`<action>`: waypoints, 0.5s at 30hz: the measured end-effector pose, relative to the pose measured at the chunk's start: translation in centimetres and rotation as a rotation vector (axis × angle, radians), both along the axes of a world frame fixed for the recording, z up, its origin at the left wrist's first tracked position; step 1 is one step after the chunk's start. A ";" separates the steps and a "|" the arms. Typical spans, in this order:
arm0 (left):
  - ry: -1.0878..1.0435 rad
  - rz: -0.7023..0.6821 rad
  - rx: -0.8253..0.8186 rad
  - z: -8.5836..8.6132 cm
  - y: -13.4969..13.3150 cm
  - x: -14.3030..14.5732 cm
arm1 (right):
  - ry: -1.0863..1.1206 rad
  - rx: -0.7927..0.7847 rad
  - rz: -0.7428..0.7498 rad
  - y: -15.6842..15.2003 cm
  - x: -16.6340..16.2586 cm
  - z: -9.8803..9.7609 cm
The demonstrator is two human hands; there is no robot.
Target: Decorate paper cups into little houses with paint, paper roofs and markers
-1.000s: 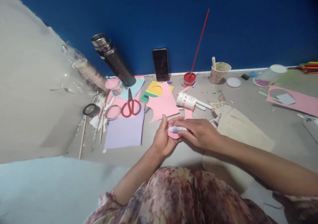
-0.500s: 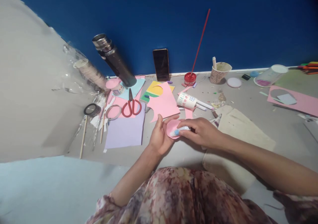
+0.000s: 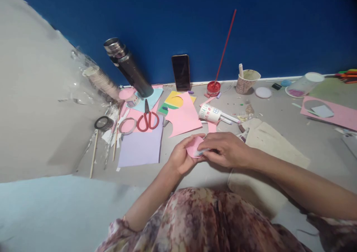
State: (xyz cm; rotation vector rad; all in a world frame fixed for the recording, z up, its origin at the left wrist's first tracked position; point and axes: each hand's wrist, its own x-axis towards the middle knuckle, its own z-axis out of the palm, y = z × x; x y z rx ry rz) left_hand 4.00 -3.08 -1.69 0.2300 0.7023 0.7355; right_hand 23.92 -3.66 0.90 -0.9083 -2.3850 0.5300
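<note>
A small round piece of pink paper [image 3: 193,147] lies in my left hand [image 3: 180,156], held between the thumb and the fingers beneath it. My right hand [image 3: 225,149] grips a white and blue glue stick [image 3: 199,153] and presses its end against the paper disc. The fingers cover most of the stick. Just beyond my hands lies a pink sheet [image 3: 185,116] with round cut-outs. A decorated paper cup [image 3: 209,113] rests on its side with several markers in it. Scissors with red handles [image 3: 147,120] lie to the left on coloured paper.
A steel flask [image 3: 132,71] and a phone [image 3: 180,73] stand along the blue wall. Red paint [image 3: 213,89] holds an upright stick. Left are black tape [image 3: 103,123], a lilac sheet [image 3: 141,147] and wooden sticks; right are a paper cup [image 3: 247,82] and a beige cloth [image 3: 275,142].
My left thumb has come down onto the pink disc's edge. The right hand has shifted slightly over the disc with the glue stick, which is now more covered by the fingers.
</note>
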 end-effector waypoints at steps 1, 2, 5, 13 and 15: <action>-0.002 0.029 -0.011 0.1 0.0 0.0 | 0.020 0.024 -0.018 0.0 0.0 -0.1; -0.007 0.057 -0.025 0.2 0.0 0.1 | 0.044 0.045 -0.052 0.0 0.0 -0.1; -0.031 0.121 -0.061 0.5 0.0 0.4 | 0.091 0.053 -0.191 0.0 -0.2 -0.2; -0.056 0.069 -0.001 0.7 -0.6 1.3 | 0.072 -0.036 -0.235 -0.7 -1.0 -0.7; -0.032 0.087 0.018 0.7 -0.5 1.3 | 0.044 -0.032 -0.212 -0.8 -1.0 -0.9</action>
